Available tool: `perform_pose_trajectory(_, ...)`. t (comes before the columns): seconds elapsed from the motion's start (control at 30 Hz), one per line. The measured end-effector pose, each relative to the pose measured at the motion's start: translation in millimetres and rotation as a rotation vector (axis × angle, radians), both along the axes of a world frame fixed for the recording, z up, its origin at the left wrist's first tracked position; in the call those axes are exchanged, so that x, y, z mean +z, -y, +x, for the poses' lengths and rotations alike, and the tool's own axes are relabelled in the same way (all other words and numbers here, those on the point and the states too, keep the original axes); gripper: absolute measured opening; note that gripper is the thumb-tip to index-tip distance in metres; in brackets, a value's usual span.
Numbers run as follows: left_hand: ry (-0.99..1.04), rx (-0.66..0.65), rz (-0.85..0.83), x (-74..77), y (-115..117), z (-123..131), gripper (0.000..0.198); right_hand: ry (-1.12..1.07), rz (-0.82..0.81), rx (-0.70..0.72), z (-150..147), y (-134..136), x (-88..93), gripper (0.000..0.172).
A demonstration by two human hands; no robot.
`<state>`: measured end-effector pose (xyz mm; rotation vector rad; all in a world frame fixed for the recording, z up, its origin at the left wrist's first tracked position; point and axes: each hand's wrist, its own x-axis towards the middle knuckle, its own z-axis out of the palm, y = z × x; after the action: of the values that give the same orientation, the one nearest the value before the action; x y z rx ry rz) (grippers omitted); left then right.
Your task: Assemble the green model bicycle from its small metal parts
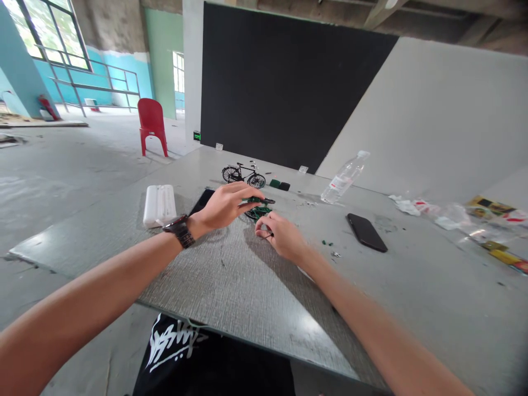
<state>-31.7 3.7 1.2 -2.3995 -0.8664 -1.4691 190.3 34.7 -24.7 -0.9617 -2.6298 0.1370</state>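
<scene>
My left hand (pixel 225 206), with a dark watch on the wrist, is closed in a pinch on a small green model bicycle (pixel 259 209) that stands on the grey table (pixel 231 286). My right hand (pixel 280 235) rests on the table just below that model, fingers curled together around something too small to make out. A finished black model bicycle (pixel 243 174) stands farther back. A few tiny green parts (pixel 328 243) lie to the right of my right hand.
A white box (pixel 159 204) and a dark flat slab (pixel 201 201) lie left of my hands. A black phone (pixel 367 232), a tipped clear bottle (pixel 345 177) and plastic wrappers (pixel 449 215) are at the right. Small dark green blocks (pixel 279 185) sit near the black bicycle. A red chair (pixel 152 125) stands on the floor beyond.
</scene>
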Motion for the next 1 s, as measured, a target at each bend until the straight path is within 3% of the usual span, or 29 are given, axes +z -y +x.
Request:
perform_pose_trajectory(0.4, -0.04, 0.0, 0.003, 1.6, 1.8, 0.6, 0.018, 0.085, -0.093, -0.049, 10.4, -4.2, 10.6, 0.003)
perform_pose_trajectory(0.63, -0.041, -0.009, -0.006, 1.1, 2.7, 0.2, 0.018, 0.116, -0.136, -0.066, 14.2, -4.1, 10.1, 0.009)
perform_pose_trajectory(0.83, -0.07, -0.019, -0.048, 1.0, 6.7, 2.9, 0.019, -0.161, -0.138, -0.09, 33.8, -6.9, 24.9, 0.023)
perform_pose_trajectory(1.0, -0.116, -0.04, -0.074, -0.6, 10.4, 6.7, 0.017, -0.39, -0.023, -0.135, 43.4, -0.6, 41.1, 0.019)
